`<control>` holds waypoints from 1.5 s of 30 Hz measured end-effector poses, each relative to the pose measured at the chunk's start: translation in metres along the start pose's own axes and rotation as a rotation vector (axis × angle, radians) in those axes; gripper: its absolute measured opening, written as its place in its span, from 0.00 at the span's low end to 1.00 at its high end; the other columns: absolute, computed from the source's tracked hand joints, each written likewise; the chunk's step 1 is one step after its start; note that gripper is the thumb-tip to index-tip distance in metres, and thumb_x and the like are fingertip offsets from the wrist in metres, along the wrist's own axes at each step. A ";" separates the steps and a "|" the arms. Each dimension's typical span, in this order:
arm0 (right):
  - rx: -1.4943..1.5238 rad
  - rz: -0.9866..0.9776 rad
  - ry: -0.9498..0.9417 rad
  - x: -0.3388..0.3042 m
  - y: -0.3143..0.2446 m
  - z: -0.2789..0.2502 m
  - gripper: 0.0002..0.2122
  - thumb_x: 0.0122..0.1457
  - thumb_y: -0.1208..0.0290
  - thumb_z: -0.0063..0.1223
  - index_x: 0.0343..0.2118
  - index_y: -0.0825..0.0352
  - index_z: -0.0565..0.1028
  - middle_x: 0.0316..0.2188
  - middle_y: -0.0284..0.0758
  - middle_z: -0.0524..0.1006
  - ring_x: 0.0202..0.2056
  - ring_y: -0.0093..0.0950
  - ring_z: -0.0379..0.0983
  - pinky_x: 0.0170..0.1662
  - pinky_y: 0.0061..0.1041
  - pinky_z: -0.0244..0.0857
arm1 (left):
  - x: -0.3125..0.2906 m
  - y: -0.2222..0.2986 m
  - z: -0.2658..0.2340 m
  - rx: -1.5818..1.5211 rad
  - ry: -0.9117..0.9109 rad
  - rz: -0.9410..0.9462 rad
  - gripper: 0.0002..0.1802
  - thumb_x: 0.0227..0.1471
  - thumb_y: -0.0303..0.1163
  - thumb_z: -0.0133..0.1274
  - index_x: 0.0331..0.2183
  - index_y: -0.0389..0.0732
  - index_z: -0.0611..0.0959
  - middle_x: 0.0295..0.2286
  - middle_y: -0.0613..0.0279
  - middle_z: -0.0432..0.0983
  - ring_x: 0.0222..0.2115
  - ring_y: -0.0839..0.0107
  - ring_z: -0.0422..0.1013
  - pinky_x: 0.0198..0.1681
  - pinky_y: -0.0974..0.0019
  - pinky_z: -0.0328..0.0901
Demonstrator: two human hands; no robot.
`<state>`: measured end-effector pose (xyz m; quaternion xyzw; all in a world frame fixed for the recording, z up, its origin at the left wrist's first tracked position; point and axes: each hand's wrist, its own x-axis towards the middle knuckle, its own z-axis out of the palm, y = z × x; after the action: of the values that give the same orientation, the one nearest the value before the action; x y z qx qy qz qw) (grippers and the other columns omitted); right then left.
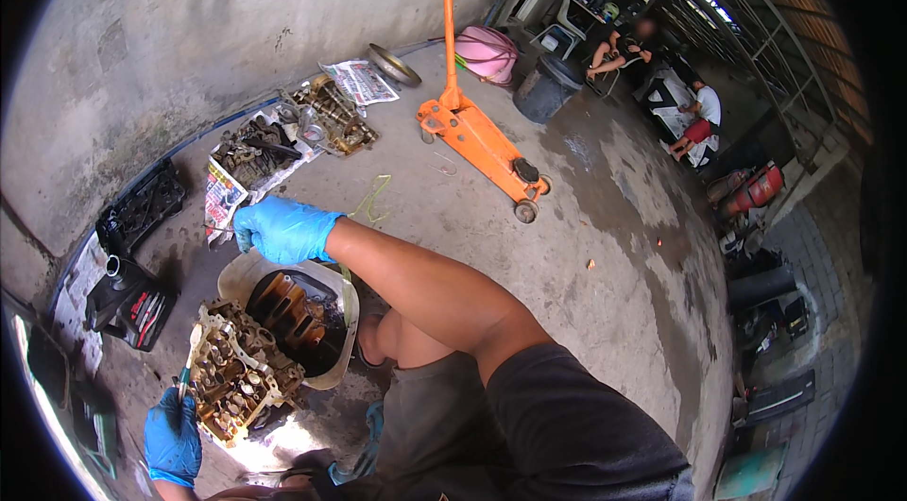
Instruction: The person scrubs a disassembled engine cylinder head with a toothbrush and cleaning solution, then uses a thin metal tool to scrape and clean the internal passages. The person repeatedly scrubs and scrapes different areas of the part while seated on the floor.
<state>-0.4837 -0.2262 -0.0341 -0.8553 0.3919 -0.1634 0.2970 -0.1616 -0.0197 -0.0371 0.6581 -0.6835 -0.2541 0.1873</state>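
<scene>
In my blue-gloved left hand [173,440], at the lower left, is a slim brush-like tool [184,374] with a teal handle and pale tip. The tip lies against the edge of an oily engine cylinder head [248,378]. My right hand [286,229], also blue-gloved, reaches across above a pale tub [350,323]. Its fingers are closed, and a thin rod [216,229] sticks out to their left. Dark liquid and a brown-stained metal part [291,310] fill the tub, whose near left side is partly hidden by the cylinder head.
Left stand a black oil jug [132,307] and a black cover [142,206]. Greasy parts [255,153] lie on newspaper by the wall, beside another metal casting [333,118]. An orange floor jack [487,150] stands ahead. Beyond are a dark bin [548,90] and two people.
</scene>
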 end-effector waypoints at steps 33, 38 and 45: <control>-0.080 0.024 -0.008 0.007 0.006 0.011 0.16 0.51 0.80 0.50 0.45 0.67 0.72 0.34 0.50 0.77 0.34 0.47 0.74 0.38 0.39 0.68 | 0.000 0.001 -0.001 -0.103 -0.028 -0.010 0.14 0.59 0.34 0.49 0.39 0.33 0.80 0.27 0.39 0.76 0.28 0.46 0.74 0.30 0.58 0.66; -0.169 0.022 -0.054 0.011 0.013 0.010 0.12 0.49 0.79 0.53 0.39 0.69 0.77 0.30 0.50 0.77 0.35 0.46 0.76 0.39 0.38 0.69 | 0.000 0.001 -0.001 0.016 -0.016 -0.011 0.14 0.58 0.34 0.50 0.38 0.33 0.80 0.27 0.40 0.76 0.28 0.45 0.74 0.31 0.57 0.66; -0.296 0.041 -0.078 0.008 0.010 0.009 0.08 0.50 0.76 0.53 0.33 0.68 0.78 0.29 0.50 0.77 0.32 0.49 0.75 0.38 0.41 0.69 | -0.001 0.001 0.000 -0.010 0.024 0.006 0.13 0.59 0.34 0.50 0.36 0.33 0.80 0.26 0.39 0.75 0.27 0.45 0.73 0.30 0.56 0.65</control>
<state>-0.4799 -0.2338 -0.0475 -0.8871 0.4175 -0.0645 0.1860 -0.1626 -0.0187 -0.0362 0.6581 -0.6820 -0.2489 0.1995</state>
